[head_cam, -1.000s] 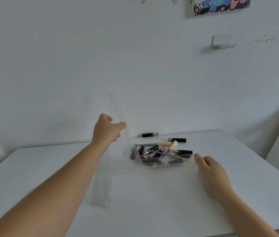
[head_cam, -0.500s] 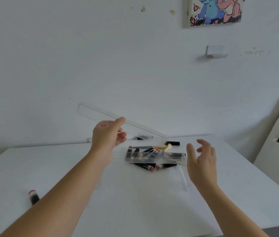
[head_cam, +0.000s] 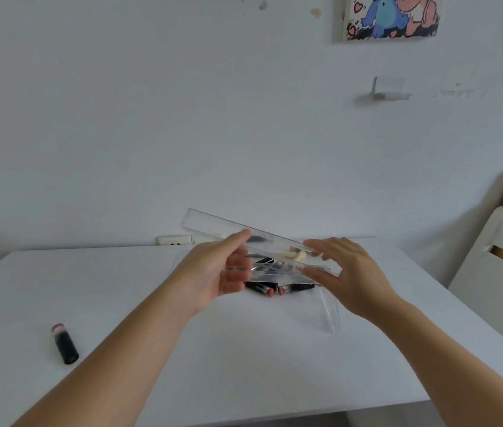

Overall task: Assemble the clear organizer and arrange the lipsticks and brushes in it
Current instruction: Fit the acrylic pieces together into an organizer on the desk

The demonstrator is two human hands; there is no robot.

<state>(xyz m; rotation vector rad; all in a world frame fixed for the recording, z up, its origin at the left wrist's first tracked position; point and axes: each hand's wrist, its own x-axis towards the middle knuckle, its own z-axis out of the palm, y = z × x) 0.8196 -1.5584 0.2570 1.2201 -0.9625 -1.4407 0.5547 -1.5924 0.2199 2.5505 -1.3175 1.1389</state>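
While we hold the clear strip (head_cam: 231,232) up off the table (head_cam: 120,288), our left hand (head_cam: 222,269) pinches it between thumb and fingers near its middle, so the long piece slants from upper left down toward the right. We judge it is raised this way to turn it and line it up with the other clear pieces before joining. Our right hand (head_cam: 348,272) hangs just beside the strip's lower end with fingers spread and straight; whether its fingertips touch the plastic we cannot tell, but it looks set to steady that end.

Below the hands, a second clear piece (head_cam: 290,269) lies level above the pile, and a third (head_cam: 330,309) rests on the table, running toward us on the right. None of them forms a compartment yet, so nothing is stored in the organizer.

Lipsticks (head_cam: 262,286) and a pale-tipped brush (head_cam: 298,255) lie loose in a heap on the table behind and under the clear parts. One lipstick (head_cam: 64,343) lies alone, well apart at the left. Assembly looks barely begun.
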